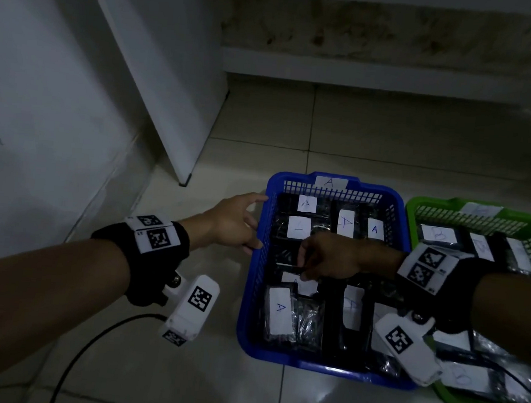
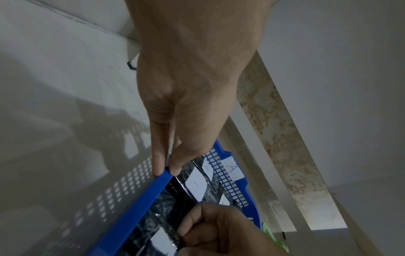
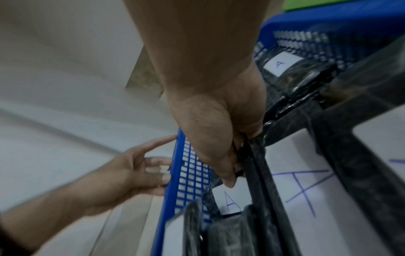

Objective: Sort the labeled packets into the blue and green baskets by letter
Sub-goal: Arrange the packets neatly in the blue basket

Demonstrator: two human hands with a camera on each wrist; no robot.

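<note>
R hand fingers clamped on a black packet inside blue basket; L hand fingers near-straight, bracing its wall. We judge sorting nearly done: A's fill blue, B's in green basket, no loose packets seen

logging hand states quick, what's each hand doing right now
Left hand: open, straight fingers touching the blue basket rim.
Right hand: closed, pinching a black packet inside that basket.
</note>
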